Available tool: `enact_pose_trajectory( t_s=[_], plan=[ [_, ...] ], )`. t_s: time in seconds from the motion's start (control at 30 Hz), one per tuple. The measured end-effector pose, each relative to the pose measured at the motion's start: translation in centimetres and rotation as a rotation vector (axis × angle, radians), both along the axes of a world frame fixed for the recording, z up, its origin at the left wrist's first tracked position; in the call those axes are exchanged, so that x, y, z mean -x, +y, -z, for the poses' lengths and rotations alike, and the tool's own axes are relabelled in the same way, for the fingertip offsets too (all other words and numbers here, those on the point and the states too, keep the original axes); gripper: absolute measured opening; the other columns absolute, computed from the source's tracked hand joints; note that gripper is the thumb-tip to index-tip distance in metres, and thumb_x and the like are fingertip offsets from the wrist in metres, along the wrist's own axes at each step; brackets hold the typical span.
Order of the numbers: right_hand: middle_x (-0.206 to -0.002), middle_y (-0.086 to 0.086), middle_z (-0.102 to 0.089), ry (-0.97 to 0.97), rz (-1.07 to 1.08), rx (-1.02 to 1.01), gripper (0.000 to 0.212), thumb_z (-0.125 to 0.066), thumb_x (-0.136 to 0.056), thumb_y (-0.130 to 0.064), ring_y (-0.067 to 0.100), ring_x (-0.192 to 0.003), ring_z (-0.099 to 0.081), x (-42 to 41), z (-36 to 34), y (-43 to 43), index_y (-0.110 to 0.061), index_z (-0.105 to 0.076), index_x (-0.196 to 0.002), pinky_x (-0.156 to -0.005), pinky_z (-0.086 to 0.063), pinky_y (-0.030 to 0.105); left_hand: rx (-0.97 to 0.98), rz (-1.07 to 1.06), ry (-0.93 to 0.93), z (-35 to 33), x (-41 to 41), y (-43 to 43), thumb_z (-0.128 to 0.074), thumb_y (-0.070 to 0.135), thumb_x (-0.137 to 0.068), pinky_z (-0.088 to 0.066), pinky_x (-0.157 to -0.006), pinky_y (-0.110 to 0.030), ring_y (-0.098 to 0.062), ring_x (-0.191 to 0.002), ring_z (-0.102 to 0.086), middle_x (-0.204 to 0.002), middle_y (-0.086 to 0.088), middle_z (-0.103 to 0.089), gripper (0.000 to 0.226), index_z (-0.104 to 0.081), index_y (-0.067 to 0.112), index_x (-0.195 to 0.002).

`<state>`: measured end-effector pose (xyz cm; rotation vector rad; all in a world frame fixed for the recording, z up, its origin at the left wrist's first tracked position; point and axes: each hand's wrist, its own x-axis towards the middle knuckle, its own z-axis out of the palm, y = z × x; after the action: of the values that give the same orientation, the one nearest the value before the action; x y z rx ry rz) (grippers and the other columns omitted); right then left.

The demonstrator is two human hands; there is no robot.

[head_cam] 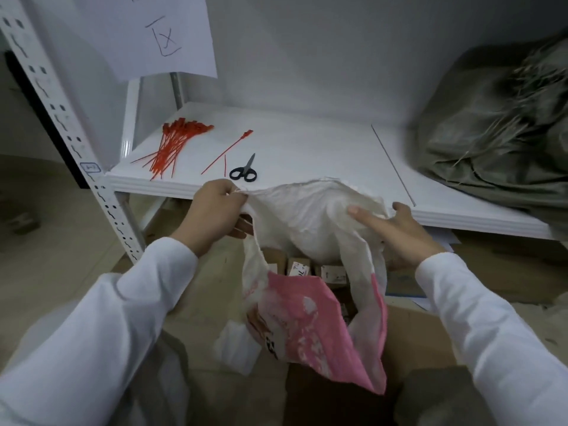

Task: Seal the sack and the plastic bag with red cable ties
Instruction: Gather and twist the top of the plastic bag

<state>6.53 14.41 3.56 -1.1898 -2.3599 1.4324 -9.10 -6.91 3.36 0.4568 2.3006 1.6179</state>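
While we look down at the white shelf (307, 142), we log from the left.

- One sheet of paper (159, 35) hangs above the shelf. It carries handwriting, and the frame cuts off its top.
- One loose bundle of red cable ties (173, 146) lies on the shelf. The ties overlap too much to count.
- One single red tie (227, 152) lies apart, just right of the bundle, with one short red piece (225, 169) beside it.
- One pair of scissors (243, 171) with black handles lies near the shelf's front edge.

Two hands, both in white sleeves, work at one sack (307, 229), white with a pink printed panel. It is held in front of the shelf's edge with its mouth open.

- The left hand (215, 210) pinches the left rim of the mouth.
- The right hand (396, 235) lies on the right side with index finger straight and thumb spread. Fabric hides its lower fingers.

Three boxes (299, 267) show in the mouth; any more are hidden.

At far right, one grey-green bag (498, 124) sits on the shelf, blurred and cut off by the frame.
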Motion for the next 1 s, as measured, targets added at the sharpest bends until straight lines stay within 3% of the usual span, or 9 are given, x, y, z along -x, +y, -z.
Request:
enact_pose_trajectory(
  t_s=[0.13,0.23,0.3,0.4,0.53,0.67,0.8,0.9,1.0],
  plan=[
    [-0.127,-0.004,-0.051,-0.270,-0.187,-0.138,0.112,-0.086,-0.046,-0.059,0.024,-0.114,-0.054,-1.0,0.9,-0.2,-0.025,-0.032,-0.138,-0.083,-0.054,0.040,0.096,0.052,0.102,0.3,-0.2,1.0,-0.053,0.015,-0.093,-0.059,-0.058,-0.038,-0.017,-0.054,-0.066,-0.074,-0.012,-0.067,0.016,-0.056,0.001,-0.087],
    [-0.102,0.007,-0.064,-0.406,-0.212,-0.343,0.051,-0.077,-0.069,-0.042,0.019,-0.077,-0.060,-0.7,1.8,1.1,-0.010,-0.058,-0.104,-0.056,-0.049,0.027,0.165,0.124,0.140,-0.1,-0.6,1.2,-0.070,0.027,-0.084,-0.058,-0.055,-0.032,-0.018,-0.061,-0.069,-0.064,-0.003,-0.069,0.024,-0.056,0.008,-0.078],
    [-0.086,0.012,-0.063,-0.322,-0.162,-0.458,0.023,-0.064,-0.085,-0.029,0.022,-0.069,-0.057,-0.4,1.8,1.6,-0.006,-0.060,-0.082,-0.049,-0.038,0.026,0.336,0.229,0.099,-0.6,-0.9,1.1,-0.077,0.041,-0.074,-0.057,-0.056,-0.030,-0.018,-0.064,-0.071,-0.070,-0.003,-0.071,0.037,-0.059,0.009,-0.076],
    [-0.065,0.012,-0.055,-0.141,-0.088,-0.564,0.037,-0.056,-0.090,-0.024,0.028,-0.065,-0.052,-0.3,2.0,2.1,-0.009,-0.049,-0.057,-0.053,-0.034,0.031,0.585,0.398,0.026,-0.3,-1.4,0.9,-0.074,0.043,-0.076,-0.056,-0.060,-0.029,-0.019,-0.069,-0.072,-0.075,-0.003,-0.072,0.039,-0.069,0.004,-0.078],
    [-0.072,0.024,-0.061,0.073,0.109,-0.552,0.033,-0.056,-0.087,-0.020,0.036,-0.074,-0.056,-0.6,1.6,2.3,-0.001,-0.056,-0.060,-0.065,-0.043,0.035,0.380,0.113,0.208,0.5,-0.5,1.1,-0.057,0.016,-0.087,-0.052,-0.058,-0.029,-0.022,-0.057,-0.066,-0.063,-0.009,-0.069,0.025,-0.068,-0.002,-0.073],
    [-0.080,0.029,-0.064,0.336,0.386,-0.340,0.033,-0.058,-0.079,-0.022,0.043,-0.080,-0.061,-1.5,0.6,3.7,0.010,-0.062,-0.076,-0.073,-0.050,0.046,0.043,-0.236,0.374,0.1,1.6,0.3,-0.052,0.016,-0.089,-0.030,-0.050,-0.026,-0.018,-0.051,-0.037,-0.054,-0.005,-0.040,0.036,-0.049,0.002,-0.056],
    [-0.092,0.030,-0.066,0.346,0.392,-0.041,0.030,-0.061,-0.077,-0.024,0.042,-0.084,-0.064,-1.9,0.4,4.4,0.007,-0.062,-0.078,-0.077,-0.053,0.043,-0.054,-0.050,0.226,0.2,0.9,0.5,-0.054,0.018,-0.090,-0.038,-0.059,-0.023,-0.011,-0.065,-0.049,-0.073,-0.003,-0.054,0.017,-0.057,0.008,-0.076],
    [-0.095,0.017,-0.069,0.262,0.255,0.082,0.014,-0.059,-0.086,-0.015,0.032,-0.088,-0.065,-1.3,0.9,3.7,-0.011,-0.064,-0.074,-0.087,-0.052,0.044,0.132,0.299,0.150,1.1,0.3,0.8,-0.052,0.036,-0.093,-0.046,-0.084,-0.033,-0.020,-0.086,-0.064,-0.090,-0.011,-0.071,0.044,-0.068,-0.004,-0.088],
    [-0.102,0.017,-0.070,0.195,0.166,0.111,0.012,-0.058,-0.088,-0.018,0.032,-0.094,-0.065,-0.8,1.3,3.4,-0.012,-0.066,-0.081,-0.090,-0.052,0.045,0.200,0.450,0.018,0.8,-0.6,1.4,-0.032,0.059,-0.095,-0.043,-0.096,-0.036,-0.012,-0.097,-0.068,-0.095,0.003,-0.075,0.061,-0.073,0.015,-0.086]
  ],
)
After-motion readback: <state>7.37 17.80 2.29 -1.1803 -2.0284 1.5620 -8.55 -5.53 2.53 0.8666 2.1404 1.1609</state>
